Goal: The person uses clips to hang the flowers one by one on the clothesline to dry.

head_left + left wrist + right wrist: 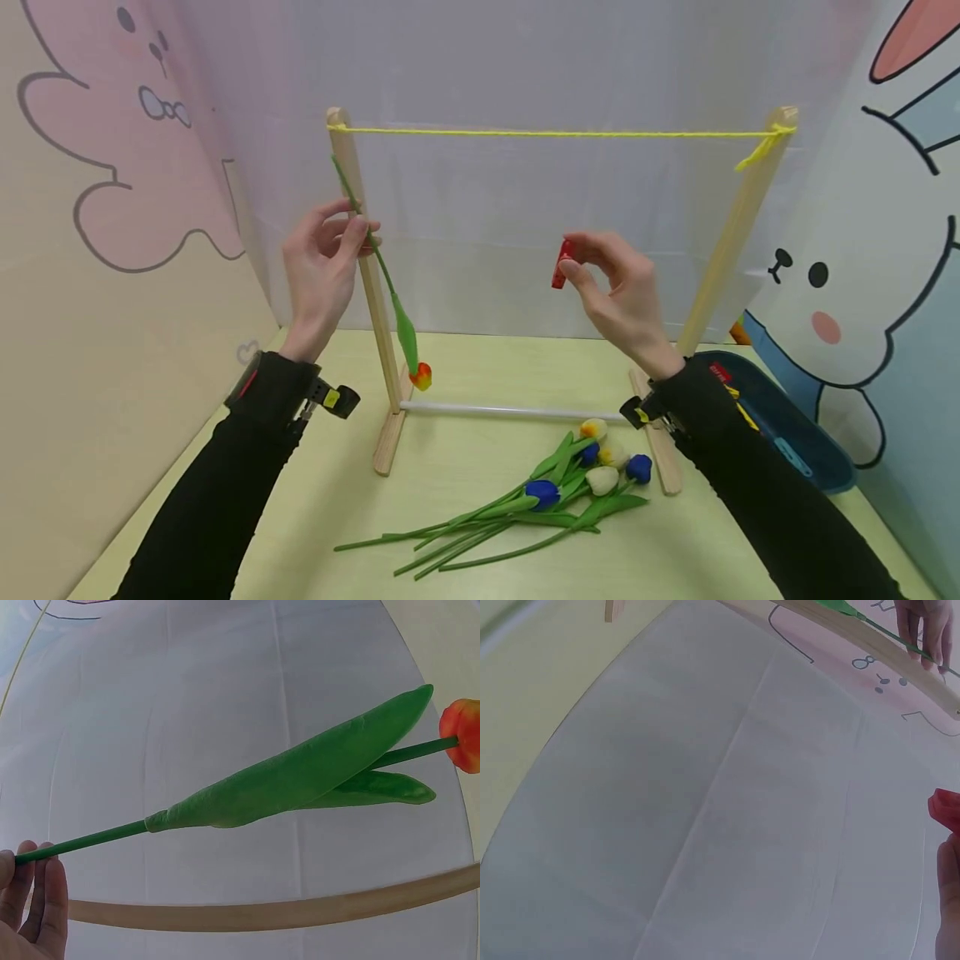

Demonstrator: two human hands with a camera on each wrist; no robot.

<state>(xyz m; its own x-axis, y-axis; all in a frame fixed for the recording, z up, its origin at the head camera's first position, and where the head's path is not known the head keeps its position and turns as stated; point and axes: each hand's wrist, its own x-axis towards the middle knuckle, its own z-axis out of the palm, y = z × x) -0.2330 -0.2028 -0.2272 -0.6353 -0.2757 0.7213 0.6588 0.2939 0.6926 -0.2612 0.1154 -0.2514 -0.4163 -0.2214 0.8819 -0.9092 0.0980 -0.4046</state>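
My left hand (326,258) pinches the green stem of an artificial tulip (406,329), which hangs head down with its red-orange bloom lowest. Its stem end reaches up near the left post, just under the yellow string (555,133). In the left wrist view the tulip's broad leaves (300,772) spread along the stem. Between thumb and fingers, my right hand (618,287) holds a small red clip (561,265) in front of the backdrop, below the string. The clip (946,810) shows only partly at the edge of the right wrist view.
A wooden frame with a left post (378,317) and right post (738,225) carries the string; a white rod (517,411) joins its feet. Several blue, white and yellow tulips (542,495) lie on the table. A dark tray (832,467) with small coloured items stands at right.
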